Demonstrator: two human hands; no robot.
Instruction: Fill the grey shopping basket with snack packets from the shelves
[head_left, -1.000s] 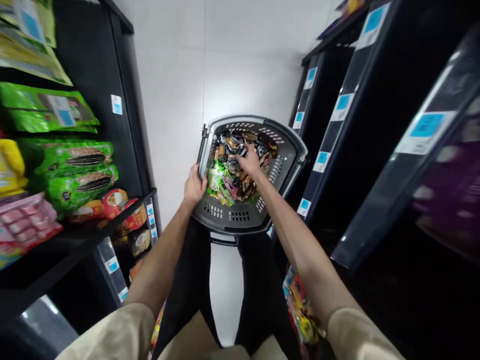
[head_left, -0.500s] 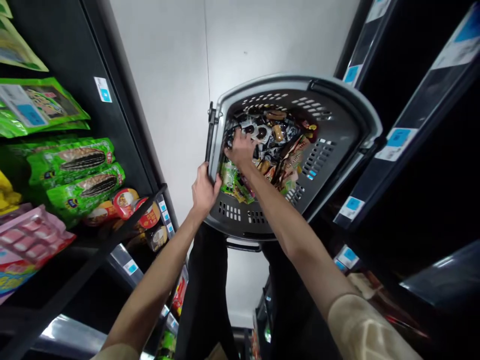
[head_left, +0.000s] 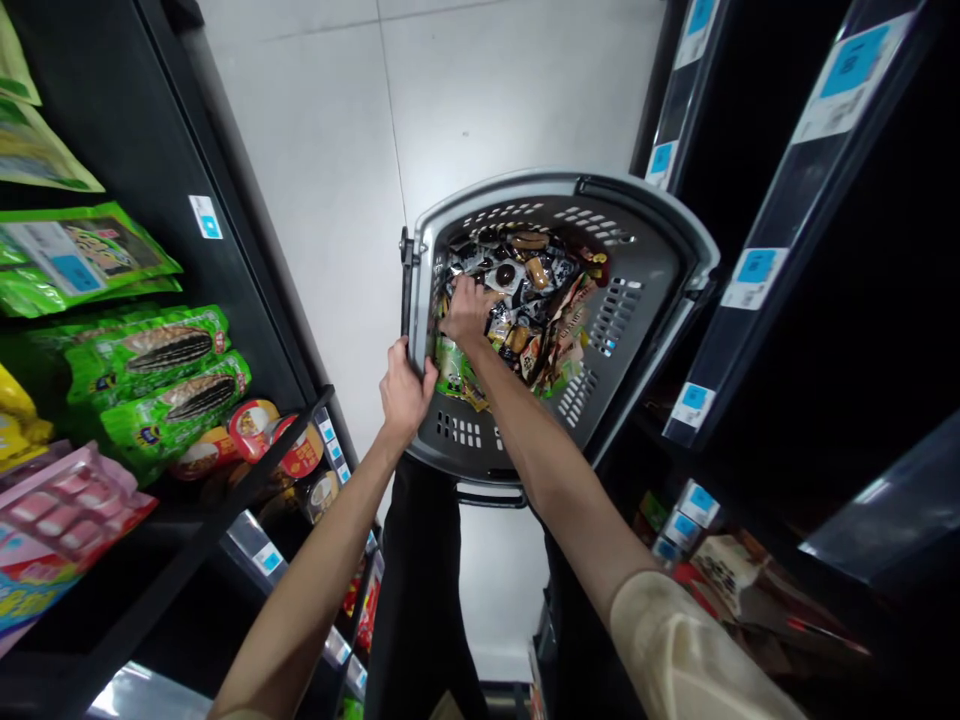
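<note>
Dark shelves [head_left: 172,330] either side of the aisle, grey basket [head_left: 660,215] held out front over the floor. Left hand [head_left: 403,388] clamped on the near-left rim; right hand [head_left: 466,308] down in the snack packets [head_left: 536,300], probably pinching one, hard to tell.

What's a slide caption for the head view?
Left hand grips the grey plastic basket's rim; right hand rests on mixed snack packets.
</note>
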